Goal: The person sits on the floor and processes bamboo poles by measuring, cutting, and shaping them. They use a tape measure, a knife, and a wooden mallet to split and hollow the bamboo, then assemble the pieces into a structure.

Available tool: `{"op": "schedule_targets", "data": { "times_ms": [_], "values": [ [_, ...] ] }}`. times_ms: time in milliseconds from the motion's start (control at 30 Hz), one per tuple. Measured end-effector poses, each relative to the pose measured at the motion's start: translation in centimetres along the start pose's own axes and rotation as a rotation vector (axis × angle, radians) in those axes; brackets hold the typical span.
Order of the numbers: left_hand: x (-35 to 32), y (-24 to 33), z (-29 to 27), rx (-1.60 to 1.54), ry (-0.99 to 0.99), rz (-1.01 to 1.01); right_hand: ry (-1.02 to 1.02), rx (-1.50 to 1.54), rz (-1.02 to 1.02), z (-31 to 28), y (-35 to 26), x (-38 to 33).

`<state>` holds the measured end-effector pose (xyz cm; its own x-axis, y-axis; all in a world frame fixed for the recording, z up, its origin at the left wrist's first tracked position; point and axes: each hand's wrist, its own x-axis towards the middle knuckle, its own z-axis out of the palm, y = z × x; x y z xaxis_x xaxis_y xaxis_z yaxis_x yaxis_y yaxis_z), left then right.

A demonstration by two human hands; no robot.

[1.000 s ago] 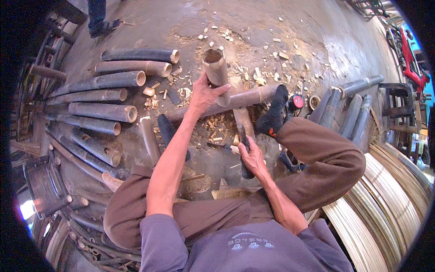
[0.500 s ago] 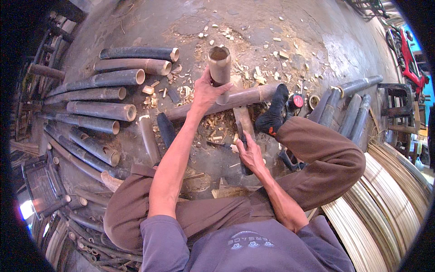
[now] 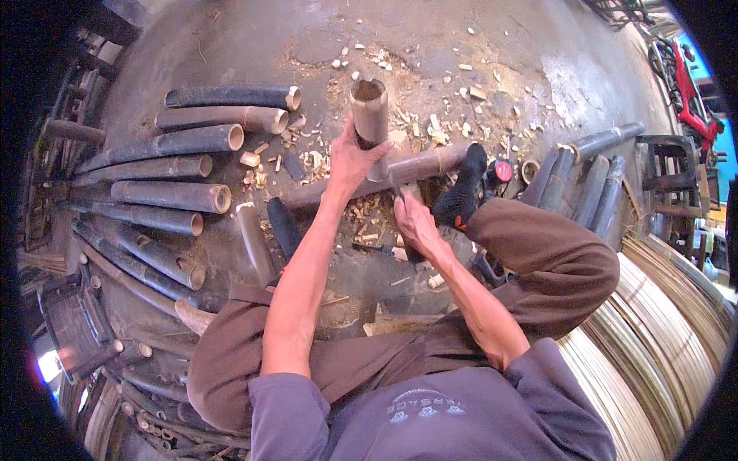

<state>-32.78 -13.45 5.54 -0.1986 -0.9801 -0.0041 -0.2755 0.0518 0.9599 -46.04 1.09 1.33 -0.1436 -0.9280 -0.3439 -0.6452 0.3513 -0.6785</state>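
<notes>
My left hand [image 3: 356,157] is wrapped round the lower part of a brown bamboo tube [image 3: 370,114], whose open, rough-cut end faces up and away. Below it, a longer bamboo pole [image 3: 430,163] lies crosswise on the floor between my dark-socked feet. My right hand [image 3: 417,223] is closed round a knife-like tool [image 3: 397,187]; its narrow dark blade points up near the tube's lower end. Whether the blade touches the bamboo I cannot tell, and my fingers cover most of the handle.
Pale chips [image 3: 365,211] litter the floor around the pole. Several cut bamboo tubes [image 3: 173,196] lie at left, more [image 3: 596,188] at right. A second knife [image 3: 377,247] lies by my right wrist. A small red-topped round object [image 3: 501,170] stands beside my right foot; split bamboo strips [image 3: 638,338] lie at right.
My right hand has moved up and forward with the knife-like tool, bringing its blade closer to the tube. My left hand keeps its grip on the tube, almost still.
</notes>
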Motion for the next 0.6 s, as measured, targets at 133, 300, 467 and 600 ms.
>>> {"op": "schedule_targets", "data": {
  "times_ms": [133, 300, 467, 600],
  "values": [
    [0.6, 0.8, -0.6, 0.048, 0.039, 0.058, -0.053, 0.0, 0.036, 1.5, -1.3, -4.1],
    [0.6, -0.9, -0.1, -0.05, 0.024, 0.065, 0.002, -0.021, -0.057, 1.8, -5.6, 0.0],
    [0.3, 0.4, 1.2, 0.037, 0.002, 0.004, -0.189, -0.062, 0.022, 3.4, 1.7, -1.5],
    [-0.6, -3.9, 1.9, -0.022, 0.074, -0.02, -0.15, -0.087, -0.039, 4.6, 1.1, -9.2]
  ]
}}
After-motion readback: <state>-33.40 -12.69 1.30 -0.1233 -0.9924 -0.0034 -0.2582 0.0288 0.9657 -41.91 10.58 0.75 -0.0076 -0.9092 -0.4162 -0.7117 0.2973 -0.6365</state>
